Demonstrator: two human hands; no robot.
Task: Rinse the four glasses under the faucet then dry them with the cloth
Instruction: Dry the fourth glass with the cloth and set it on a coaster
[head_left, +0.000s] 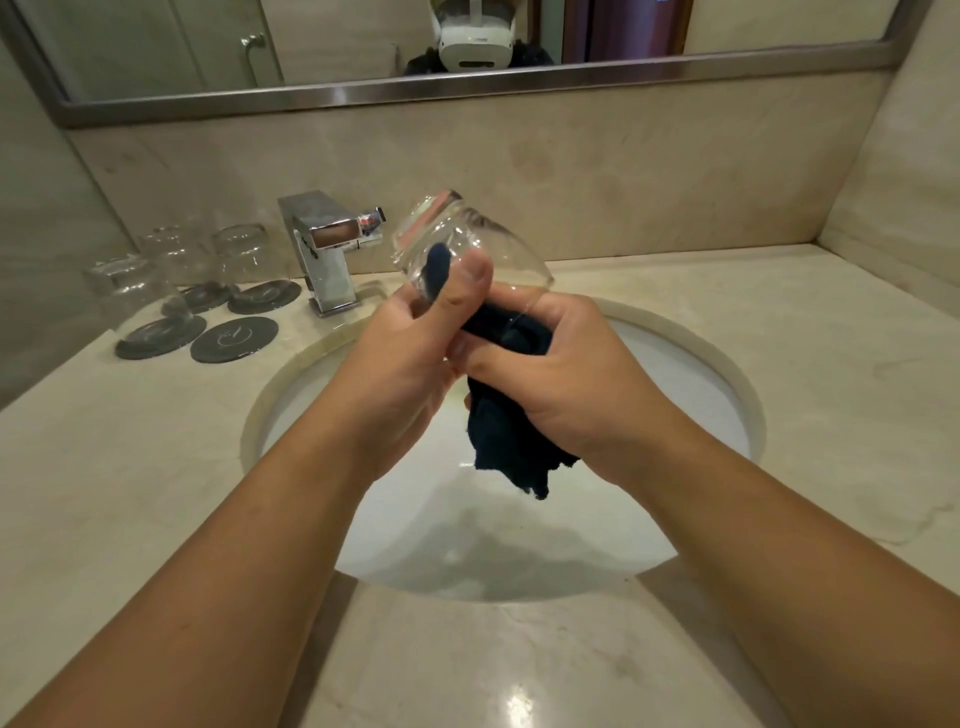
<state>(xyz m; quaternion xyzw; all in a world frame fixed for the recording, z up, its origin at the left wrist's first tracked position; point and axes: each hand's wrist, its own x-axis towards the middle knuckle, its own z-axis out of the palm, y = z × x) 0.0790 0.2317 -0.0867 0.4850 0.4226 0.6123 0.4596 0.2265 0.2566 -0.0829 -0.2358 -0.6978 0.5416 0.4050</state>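
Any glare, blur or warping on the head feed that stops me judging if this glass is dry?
Head view: the glass is blurred, so droplets can't be judged; same view: a glare spot on the countertop, a broad shadow in the sink basin, and a lens-bowed mirror frame.

A beige stone table (841, 374) holds a round white sink (675, 374) at its centre. Four dark round coasters (234, 339) lie at 9 o'clock. A metal-framed mirror (332, 96) hangs at 12 o'clock.
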